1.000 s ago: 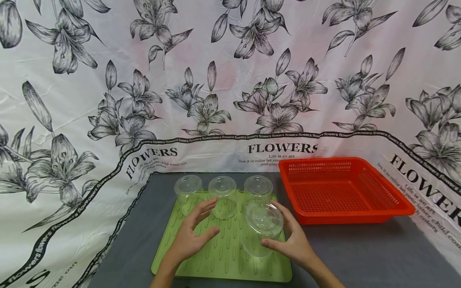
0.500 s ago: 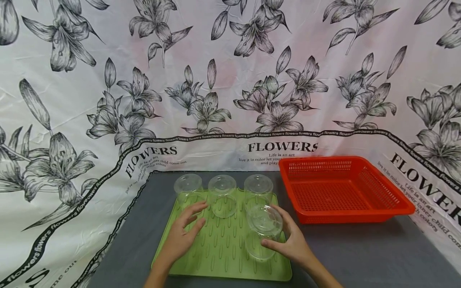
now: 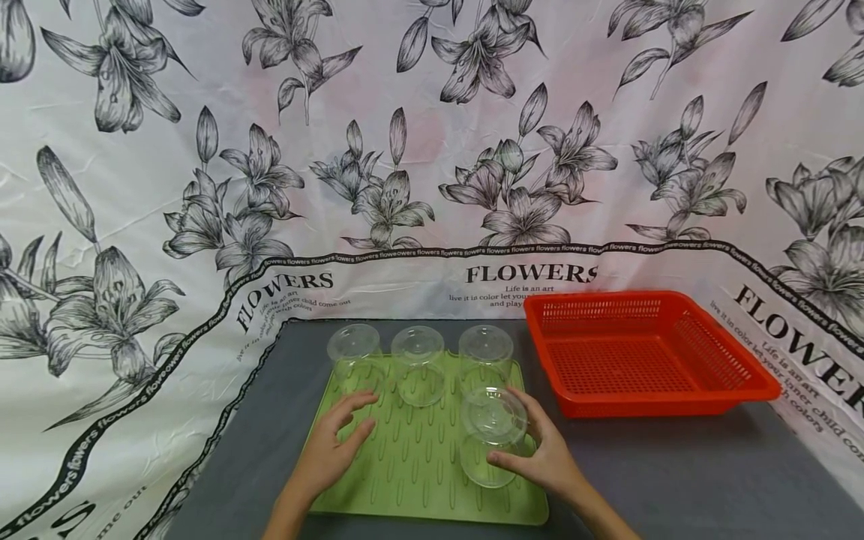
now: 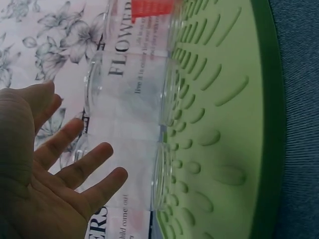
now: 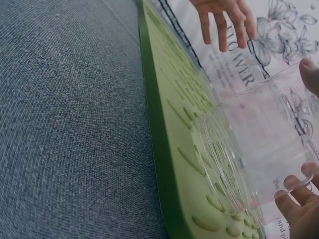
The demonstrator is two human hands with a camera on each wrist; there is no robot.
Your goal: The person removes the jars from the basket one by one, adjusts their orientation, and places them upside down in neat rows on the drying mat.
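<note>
My right hand [image 3: 550, 454] holds a clear plastic jar [image 3: 495, 424] near the right front of a green ribbed mat [image 3: 405, 480]. Its thumb is at the near side and the fingers wrap the far right side. In the right wrist view the jar [image 5: 254, 149] stands with a ringed end against the mat. Three similar clear jars, left [image 3: 354, 343], middle [image 3: 418, 345] and right [image 3: 486, 345], stand in a row along the mat's back edge. Over the mat's left side hovers my left hand [image 3: 331, 450], fingers spread and holding nothing, as the left wrist view also shows.
A red perforated plastic basket [image 3: 641, 409] sits on the grey cloth-covered table [image 3: 648, 472], to the right of the mat. Behind the table hangs a white flower-printed curtain [image 3: 405, 292], which also runs down the left and right sides.
My left hand has drawn back leftward, away from the held jar. The jar has come down slightly and straightened, with my right hand still around it. The back row has not moved.
</note>
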